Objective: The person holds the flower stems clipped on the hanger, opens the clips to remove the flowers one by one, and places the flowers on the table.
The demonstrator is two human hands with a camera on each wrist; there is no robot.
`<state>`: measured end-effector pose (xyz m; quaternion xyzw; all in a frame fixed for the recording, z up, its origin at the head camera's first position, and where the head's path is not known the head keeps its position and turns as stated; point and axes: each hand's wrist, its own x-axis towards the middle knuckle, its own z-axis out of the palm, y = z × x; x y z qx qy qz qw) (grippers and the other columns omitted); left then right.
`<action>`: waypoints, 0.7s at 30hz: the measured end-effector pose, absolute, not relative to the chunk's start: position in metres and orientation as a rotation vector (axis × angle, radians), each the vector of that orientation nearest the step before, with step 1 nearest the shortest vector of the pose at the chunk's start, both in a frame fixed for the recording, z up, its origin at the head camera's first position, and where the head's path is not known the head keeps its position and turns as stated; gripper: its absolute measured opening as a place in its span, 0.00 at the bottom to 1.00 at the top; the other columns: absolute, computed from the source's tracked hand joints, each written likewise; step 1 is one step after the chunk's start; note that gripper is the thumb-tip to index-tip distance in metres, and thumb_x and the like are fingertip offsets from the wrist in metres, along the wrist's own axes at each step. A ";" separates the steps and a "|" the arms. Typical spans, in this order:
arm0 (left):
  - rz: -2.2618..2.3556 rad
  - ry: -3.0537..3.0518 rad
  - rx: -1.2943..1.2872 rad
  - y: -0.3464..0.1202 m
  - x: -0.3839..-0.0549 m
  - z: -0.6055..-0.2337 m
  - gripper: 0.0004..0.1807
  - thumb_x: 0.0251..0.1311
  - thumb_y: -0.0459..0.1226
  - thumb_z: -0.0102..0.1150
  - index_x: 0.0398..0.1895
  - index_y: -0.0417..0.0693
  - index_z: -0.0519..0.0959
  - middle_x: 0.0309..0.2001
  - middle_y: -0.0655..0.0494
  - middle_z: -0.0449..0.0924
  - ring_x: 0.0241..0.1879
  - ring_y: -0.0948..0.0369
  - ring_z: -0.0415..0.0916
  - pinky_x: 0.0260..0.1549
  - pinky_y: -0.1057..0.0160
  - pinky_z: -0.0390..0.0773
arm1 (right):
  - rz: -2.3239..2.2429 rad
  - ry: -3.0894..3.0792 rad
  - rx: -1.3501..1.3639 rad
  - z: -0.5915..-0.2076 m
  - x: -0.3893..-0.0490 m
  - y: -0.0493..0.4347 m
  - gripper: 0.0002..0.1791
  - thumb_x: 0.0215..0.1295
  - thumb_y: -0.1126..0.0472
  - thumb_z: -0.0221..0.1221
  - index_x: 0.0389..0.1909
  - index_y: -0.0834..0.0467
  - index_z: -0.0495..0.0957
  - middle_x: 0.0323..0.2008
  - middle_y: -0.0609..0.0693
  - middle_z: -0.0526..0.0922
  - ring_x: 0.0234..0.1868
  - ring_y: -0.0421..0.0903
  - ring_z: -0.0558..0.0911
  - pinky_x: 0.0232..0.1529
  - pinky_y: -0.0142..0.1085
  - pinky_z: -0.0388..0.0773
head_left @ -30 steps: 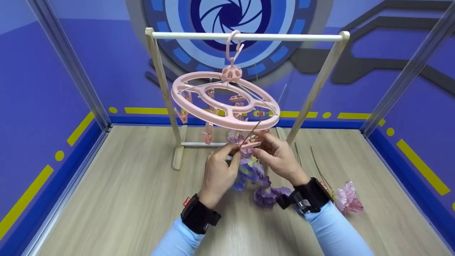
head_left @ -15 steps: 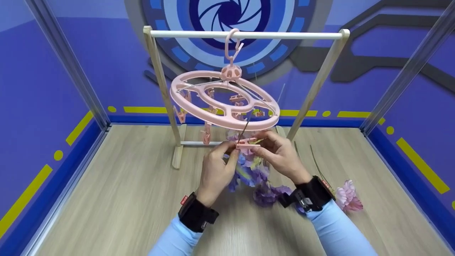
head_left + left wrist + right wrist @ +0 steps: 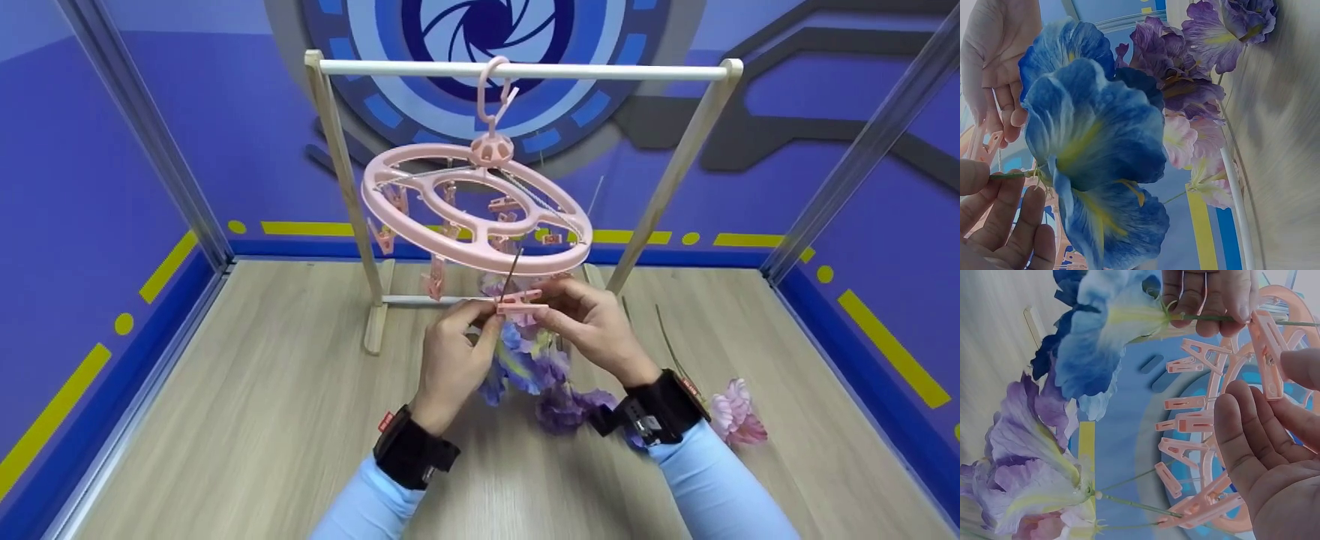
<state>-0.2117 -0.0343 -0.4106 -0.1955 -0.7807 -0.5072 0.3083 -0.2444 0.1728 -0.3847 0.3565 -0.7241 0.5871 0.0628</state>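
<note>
My left hand (image 3: 457,360) pinches the green stem of a blue artificial flower (image 3: 1086,121) just behind its bloom, which hangs downward. My right hand (image 3: 604,337) pinches the handle end of a pink clothespin (image 3: 1268,357) between thumb and fingers. The stem (image 3: 511,274) crosses the clothespin's mouth end and sticks up past it; whether the mouth grips it cannot be told. Just above both hands, a round pink clip hanger (image 3: 420,238) hangs tilted. In the right wrist view, a purple flower (image 3: 1033,461) hangs by its stem from a clip at the hanger.
The hanger's hook is over the white bar (image 3: 615,72) of a wooden rack (image 3: 675,180). Several more pink clips (image 3: 435,279) dangle from the ring. A pink flower (image 3: 737,412) lies on the table (image 3: 247,420) at the right. Purple flowers (image 3: 1171,73) hang beside the blue one.
The stem has swung from a slant to nearly upright, its top moving left into the clothespin's mouth area. My left hand has shifted slightly left; my right hand keeps its pinch.
</note>
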 end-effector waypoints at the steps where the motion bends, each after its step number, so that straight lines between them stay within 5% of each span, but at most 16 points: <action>1: -1.346 -2.065 -0.515 -0.034 -0.211 -0.411 0.04 0.67 0.32 0.66 0.40 0.41 0.87 0.37 0.52 0.86 0.34 0.59 0.84 0.31 0.61 0.83 | 1.759 -2.196 1.070 -0.384 -0.244 0.173 0.14 0.70 0.75 0.59 0.55 0.72 0.79 0.47 0.67 0.84 0.38 0.41 0.87 0.38 0.34 0.86; 21: -1.342 -2.074 -0.523 -0.038 -0.210 -0.411 0.03 0.66 0.32 0.66 0.38 0.41 0.86 0.35 0.51 0.85 0.32 0.59 0.82 0.30 0.55 0.83 | 1.709 -2.176 1.196 -0.385 -0.247 0.172 0.13 0.70 0.75 0.59 0.53 0.70 0.79 0.43 0.64 0.84 0.35 0.42 0.86 0.36 0.34 0.85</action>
